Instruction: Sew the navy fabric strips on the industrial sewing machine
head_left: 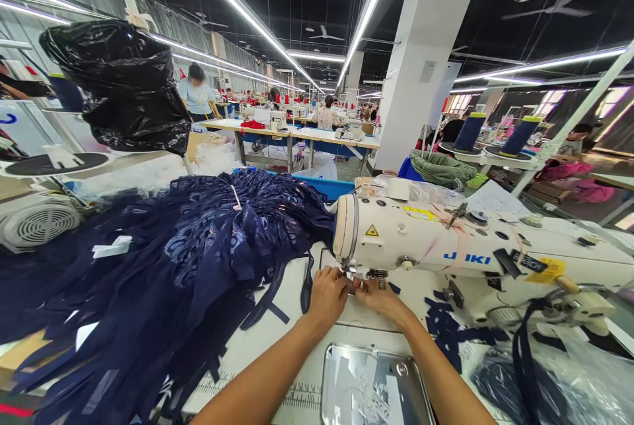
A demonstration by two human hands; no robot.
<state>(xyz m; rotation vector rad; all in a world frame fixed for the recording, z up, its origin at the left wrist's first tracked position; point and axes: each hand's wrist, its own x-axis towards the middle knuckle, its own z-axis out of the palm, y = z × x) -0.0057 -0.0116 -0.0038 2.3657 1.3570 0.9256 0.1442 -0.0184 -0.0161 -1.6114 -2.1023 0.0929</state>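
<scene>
My left hand [328,293] is just left of the needle of a white sewing machine [411,233], its fingers bent and pressed together. From the other side my right hand [380,298] reaches under the machine head, thumb and fingers pinched close to the left fingertips. Whatever lies between the fingers is too small and hidden to make out. A large heap of navy lace garments [238,233] with long straps spreads to the left of my left hand, with one strap hanging close to it.
A metal tray [374,385] with white labels sits between my forearms. Navy fabric scraps [443,326] and a plastic bag [584,372] lie to the right. Navy thread cones [520,136] stand behind the machine. A black plastic bag [123,85] hangs at the left. People work at tables beyond.
</scene>
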